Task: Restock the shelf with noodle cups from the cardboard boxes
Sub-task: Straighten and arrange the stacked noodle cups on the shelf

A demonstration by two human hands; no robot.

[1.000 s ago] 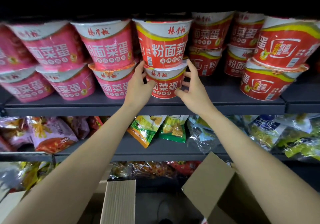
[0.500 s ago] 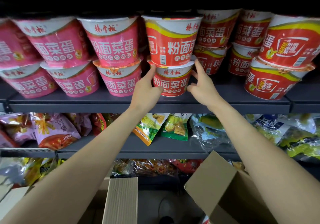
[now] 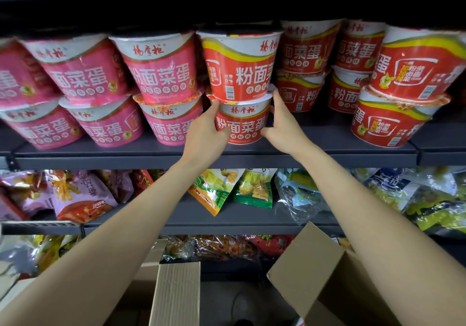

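A red noodle cup [image 3: 242, 121] stands on the dark shelf [image 3: 327, 146] at the middle, and a second red cup [image 3: 239, 68] is stacked on top of it. My left hand [image 3: 205, 134] grips the lower cup's left side and my right hand [image 3: 283, 126] grips its right side. Pink noodle cups [image 3: 161, 73] are stacked two high to the left. More red cups [image 3: 401, 93] are stacked to the right and behind.
Snack bags [image 3: 227, 189] lie on the shelf below, with more bags on a lower level. An open cardboard box [image 3: 335, 282] sits at lower right and another box flap [image 3: 174, 293] at lower centre.
The stacked pair of red cups has slid slightly right and both hands have closed tighter on the lower cup. The view has shifted closer to the shelf.
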